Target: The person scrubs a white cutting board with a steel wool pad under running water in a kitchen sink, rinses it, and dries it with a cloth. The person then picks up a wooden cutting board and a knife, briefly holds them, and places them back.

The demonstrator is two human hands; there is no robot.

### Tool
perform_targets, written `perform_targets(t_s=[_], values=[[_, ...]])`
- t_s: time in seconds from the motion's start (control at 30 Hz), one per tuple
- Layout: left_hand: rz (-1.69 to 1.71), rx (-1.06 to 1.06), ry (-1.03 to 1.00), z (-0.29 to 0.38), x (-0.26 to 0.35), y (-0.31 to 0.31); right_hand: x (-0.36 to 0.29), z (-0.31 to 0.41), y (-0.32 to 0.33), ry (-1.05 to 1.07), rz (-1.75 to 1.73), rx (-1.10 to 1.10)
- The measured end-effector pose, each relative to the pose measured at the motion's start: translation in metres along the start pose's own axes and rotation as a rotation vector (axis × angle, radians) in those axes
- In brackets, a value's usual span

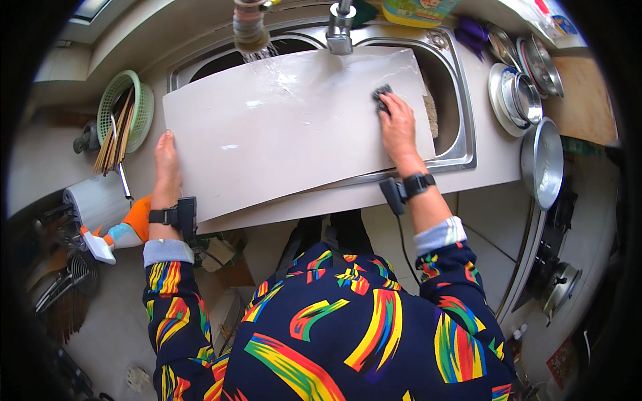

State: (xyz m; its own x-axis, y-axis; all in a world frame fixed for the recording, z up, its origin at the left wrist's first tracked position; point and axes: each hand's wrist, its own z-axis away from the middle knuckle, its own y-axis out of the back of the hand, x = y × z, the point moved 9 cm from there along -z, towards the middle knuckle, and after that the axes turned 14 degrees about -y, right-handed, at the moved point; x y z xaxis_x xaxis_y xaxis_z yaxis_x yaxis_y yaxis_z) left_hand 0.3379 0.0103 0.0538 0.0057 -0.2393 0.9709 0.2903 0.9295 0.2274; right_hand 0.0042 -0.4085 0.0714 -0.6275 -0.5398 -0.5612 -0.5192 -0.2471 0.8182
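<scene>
A large pale flat panel (286, 135) lies across the stainless-steel double sink (464, 120), its surface wet and streaked. At its left edge, my left hand (168, 158) grips the side, with the fingers partly hidden by the edge. My right hand (399, 125) presses a dark scouring pad (381, 96) onto the panel near its right side. Water runs from a spout (251, 40) onto the panel's far left part. The metal faucet (341, 35) stands over the middle of its far edge.
A green plastic basket (143, 118) with chopsticks stands at left, near an orange spray bottle (135, 223). Stacked plates (496, 100) and metal bowls (529, 100) sit at right, beside a large metal basin (544, 163). Behind the sink is a yellow-green bottle (416, 12).
</scene>
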Motion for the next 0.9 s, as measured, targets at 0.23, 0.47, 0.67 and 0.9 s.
perform_targets(t_s=[0.23, 0.47, 0.67, 0.9], values=[[0.144, 0.048, -0.072, -0.007, -0.028, -0.009, -0.113, -0.029, -0.087, 0.116, 0.006, -0.036], [0.003, 0.123, -0.016, -0.017, -0.047, -0.005, -0.196, -0.029, -0.143, 0.294, -0.073, -0.044], [-0.014, 0.238, 0.056, -0.011, -0.043, -0.006, -0.264, -0.008, -0.171, 0.468, -0.123, -0.175], [0.081, 0.117, 0.110, -0.015, -0.057, -0.008, -0.318, 0.083, -0.207, 0.744, -0.209, -0.430]])
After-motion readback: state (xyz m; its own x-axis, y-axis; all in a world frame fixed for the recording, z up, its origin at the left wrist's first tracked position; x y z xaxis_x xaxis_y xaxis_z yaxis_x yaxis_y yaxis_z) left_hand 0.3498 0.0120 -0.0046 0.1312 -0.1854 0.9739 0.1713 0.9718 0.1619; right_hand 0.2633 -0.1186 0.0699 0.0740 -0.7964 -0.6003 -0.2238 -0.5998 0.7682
